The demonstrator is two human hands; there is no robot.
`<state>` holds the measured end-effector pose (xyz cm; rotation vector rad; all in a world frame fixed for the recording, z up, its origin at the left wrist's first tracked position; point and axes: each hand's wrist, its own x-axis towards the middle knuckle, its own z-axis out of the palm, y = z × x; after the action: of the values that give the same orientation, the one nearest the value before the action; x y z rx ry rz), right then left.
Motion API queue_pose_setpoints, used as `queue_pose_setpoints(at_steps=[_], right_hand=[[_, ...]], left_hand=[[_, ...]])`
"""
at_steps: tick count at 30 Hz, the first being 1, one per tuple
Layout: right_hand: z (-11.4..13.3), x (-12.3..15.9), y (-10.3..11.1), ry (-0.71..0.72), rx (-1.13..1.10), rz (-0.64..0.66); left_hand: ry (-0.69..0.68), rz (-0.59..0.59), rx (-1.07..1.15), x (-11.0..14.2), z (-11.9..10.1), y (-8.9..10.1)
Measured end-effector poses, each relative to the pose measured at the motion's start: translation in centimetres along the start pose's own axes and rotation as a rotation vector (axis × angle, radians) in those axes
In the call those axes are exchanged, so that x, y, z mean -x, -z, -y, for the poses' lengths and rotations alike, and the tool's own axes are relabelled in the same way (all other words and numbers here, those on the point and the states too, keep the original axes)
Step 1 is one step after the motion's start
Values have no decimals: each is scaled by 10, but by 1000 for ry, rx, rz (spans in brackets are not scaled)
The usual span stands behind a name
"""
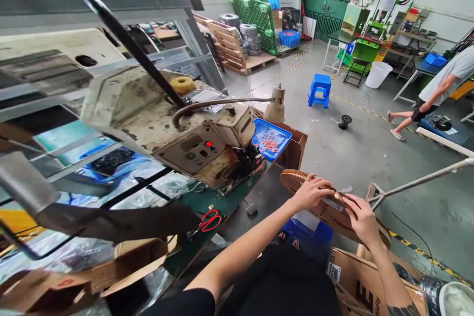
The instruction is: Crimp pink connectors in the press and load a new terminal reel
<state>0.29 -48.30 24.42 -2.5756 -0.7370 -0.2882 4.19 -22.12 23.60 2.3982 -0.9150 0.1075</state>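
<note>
A large brown wooden spool flange (296, 180) lies tilted in front of me, over a blue bin (309, 232). My left hand (313, 191) rests on its upper face with fingers curled, pinching a thin wire or strand. My right hand (361, 217) presses on the flange near a white label (333, 204), fingers bent over the same strand. What exactly the fingers pinch is too thin to make out.
A worn beige machine (185, 133) with a red light stands on the green bench (211, 200) to the left. Red scissors (210, 220) lie on the bench. A blue tray (276, 134) holds small red parts. Cardboard boxes (365, 281) sit below right. A person (433, 94) walks at far right.
</note>
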Motion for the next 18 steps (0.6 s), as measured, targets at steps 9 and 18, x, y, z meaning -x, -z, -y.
queue_pose_setpoints(at_steps=[9,18], right_hand=[[-38,-5,-3,23,-42,-9],[17,-30,16,67,-130,-285]], left_hand=[[49,19,-95,-24,-14,-8],[58,-17,-205,-11,-19,-18]])
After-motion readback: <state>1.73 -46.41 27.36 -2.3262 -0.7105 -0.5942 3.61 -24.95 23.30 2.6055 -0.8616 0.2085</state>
